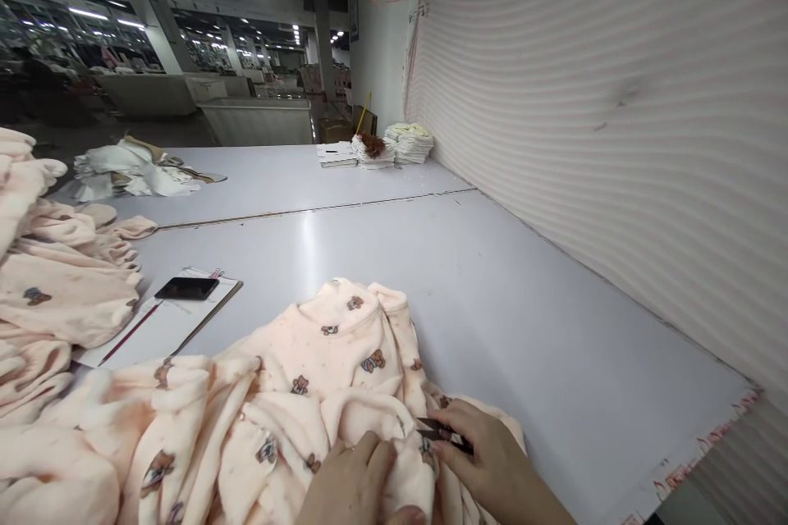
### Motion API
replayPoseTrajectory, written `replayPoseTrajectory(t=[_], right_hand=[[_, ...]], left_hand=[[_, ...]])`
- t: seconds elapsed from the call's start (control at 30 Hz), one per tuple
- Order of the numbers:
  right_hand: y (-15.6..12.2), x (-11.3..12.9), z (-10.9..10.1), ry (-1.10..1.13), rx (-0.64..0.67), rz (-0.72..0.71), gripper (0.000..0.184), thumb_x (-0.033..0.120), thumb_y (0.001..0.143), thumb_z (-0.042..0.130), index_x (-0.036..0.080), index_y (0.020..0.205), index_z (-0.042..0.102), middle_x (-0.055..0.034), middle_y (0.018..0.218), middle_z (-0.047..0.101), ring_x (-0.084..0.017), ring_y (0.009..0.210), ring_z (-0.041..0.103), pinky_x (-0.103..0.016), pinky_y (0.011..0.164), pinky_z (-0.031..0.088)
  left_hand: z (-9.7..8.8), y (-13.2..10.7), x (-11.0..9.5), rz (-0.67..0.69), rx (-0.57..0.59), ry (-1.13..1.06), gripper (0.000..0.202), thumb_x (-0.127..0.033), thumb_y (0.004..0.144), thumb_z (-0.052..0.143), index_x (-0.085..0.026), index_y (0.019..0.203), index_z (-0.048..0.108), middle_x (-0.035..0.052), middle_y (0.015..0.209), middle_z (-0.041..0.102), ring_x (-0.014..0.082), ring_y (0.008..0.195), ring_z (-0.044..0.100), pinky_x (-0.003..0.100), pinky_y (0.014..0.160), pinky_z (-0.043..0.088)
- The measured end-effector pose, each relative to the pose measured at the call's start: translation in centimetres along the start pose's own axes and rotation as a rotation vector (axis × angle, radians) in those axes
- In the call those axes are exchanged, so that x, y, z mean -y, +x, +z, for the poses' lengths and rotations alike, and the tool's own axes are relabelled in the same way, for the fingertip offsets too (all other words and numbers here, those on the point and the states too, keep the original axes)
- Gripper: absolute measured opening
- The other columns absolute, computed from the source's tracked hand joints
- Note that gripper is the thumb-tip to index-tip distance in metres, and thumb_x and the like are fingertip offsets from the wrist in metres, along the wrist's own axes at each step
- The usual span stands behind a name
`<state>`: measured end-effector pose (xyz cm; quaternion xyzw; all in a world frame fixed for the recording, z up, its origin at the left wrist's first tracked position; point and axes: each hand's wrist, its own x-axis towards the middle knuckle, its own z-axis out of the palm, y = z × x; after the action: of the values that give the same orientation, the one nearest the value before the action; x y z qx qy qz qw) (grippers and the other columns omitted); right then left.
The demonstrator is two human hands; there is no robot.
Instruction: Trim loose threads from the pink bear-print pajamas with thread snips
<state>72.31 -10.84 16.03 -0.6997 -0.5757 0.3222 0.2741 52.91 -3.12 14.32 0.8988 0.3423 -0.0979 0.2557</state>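
Note:
A pale peach fleece garment (345, 349) with a brown teddy-bear print lies bunched over the front of the table, its round neckline facing away from me. My left hand (354, 480) grips a fold of this garment, fingers curled into the cloth. Just to its right, my right hand (486, 455) is closed around small dark thread snips (446, 433). The blades point left and lie at the cloth, close to my left fingers. Whether the blades touch a thread is too small to tell.
More peach fleece garments (67, 279) are heaped at the left. A clipboard (178, 316) holds paper, a phone (188, 288) and a pencil (130, 334). White scraps (132, 168) and stacked white cloths (410, 143) stand farther back. A striped sheet (584, 123) hangs along the table's (523, 320) right edge.

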Motion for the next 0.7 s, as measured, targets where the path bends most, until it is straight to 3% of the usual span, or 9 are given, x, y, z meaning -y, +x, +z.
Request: replayPoseTrajectory(t=[0.13, 0.27, 0.37, 0.47, 0.53, 0.6, 0.7], right_hand=[[0.2, 0.3, 0.2, -0.126, 0.003, -0.026, 0.027, 0.021, 0.084, 0.056, 0.026, 0.107, 0.07, -0.0015, 0.093, 0.07, -0.019, 0.087, 0.063, -0.026, 0.076, 0.044], [1.1, 0.2, 0.6, -0.085, -0.041, -0.012, 0.025, 0.023, 0.089, 0.049, 0.028, 0.096, 0.073, -0.0007, 0.089, 0.071, -0.019, 0.084, 0.063, -0.027, 0.075, 0.043], [1.7, -0.1, 1.1, 0.155, -0.035, 0.05, 0.016, 0.026, 0.084, 0.056, 0.025, 0.089, 0.071, -0.001, 0.088, 0.07, -0.019, 0.086, 0.062, -0.027, 0.075, 0.043], [2.1, -0.1, 2.6, 0.622, 0.047, 0.198, 0.011, 0.03, 0.078, 0.062, 0.019, 0.08, 0.063, 0.0017, 0.075, 0.063, -0.011, 0.059, 0.055, -0.02, 0.055, 0.04], [2.2, 0.1, 4.0, 0.869, 0.136, 0.283, 0.019, 0.035, 0.075, 0.064, 0.018, 0.081, 0.058, 0.0054, 0.068, 0.058, -0.004, 0.039, 0.037, -0.017, 0.041, 0.029], [2.1, 0.5, 5.3, 0.923, 0.161, 0.301, 0.025, 0.04, 0.074, 0.066, 0.018, 0.083, 0.058, 0.0066, 0.064, 0.056, -0.002, 0.035, 0.029, -0.017, 0.037, 0.025], [2.1, 0.8, 5.9, 0.732, -0.015, 0.183, 0.023, 0.041, 0.078, 0.063, 0.018, 0.083, 0.061, 0.0014, 0.074, 0.063, -0.01, 0.053, 0.053, -0.02, 0.05, 0.042]], left_hand=[[0.0, -0.2, 0.0, 0.017, -0.041, 0.019, 0.042, -0.049, 0.076, 0.063, -0.024, 0.11, 0.062, 0.0051, 0.105, 0.066, 0.0282, 0.089, 0.063, 0.042, 0.083, 0.048], [0.3, -0.6, 0.4, 0.075, -0.093, 0.035, 0.041, -0.053, 0.079, 0.057, -0.024, 0.107, 0.063, 0.0052, 0.101, 0.068, 0.025, 0.083, 0.064, 0.037, 0.081, 0.048], [1.1, -1.0, 1.0, 0.083, -0.157, -0.052, 0.042, -0.047, 0.079, 0.056, -0.023, 0.114, 0.059, 0.0076, 0.104, 0.068, 0.0252, 0.083, 0.065, 0.034, 0.079, 0.048], [1.9, -0.8, 1.3, 0.027, -0.208, -0.184, 0.049, -0.028, 0.08, 0.053, -0.023, 0.128, 0.048, 0.009, 0.112, 0.067, 0.0232, 0.086, 0.067, 0.03, 0.077, 0.05], [2.0, -0.3, 1.4, -0.014, -0.18, -0.294, 0.053, -0.02, 0.076, 0.052, -0.022, 0.128, 0.047, 0.0091, 0.111, 0.068, 0.0231, 0.089, 0.067, 0.03, 0.078, 0.05], [1.8, 0.0, 1.9, -0.053, -0.139, -0.496, 0.055, -0.018, 0.069, 0.053, -0.02, 0.124, 0.049, 0.0085, 0.111, 0.068, 0.0237, 0.098, 0.065, 0.032, 0.085, 0.049], [0.9, -0.1, 3.2, -0.084, -0.044, -1.019, 0.061, -0.017, 0.066, 0.049, -0.019, 0.127, 0.046, 0.0056, 0.112, 0.068, 0.0209, 0.102, 0.063, 0.034, 0.091, 0.047]])
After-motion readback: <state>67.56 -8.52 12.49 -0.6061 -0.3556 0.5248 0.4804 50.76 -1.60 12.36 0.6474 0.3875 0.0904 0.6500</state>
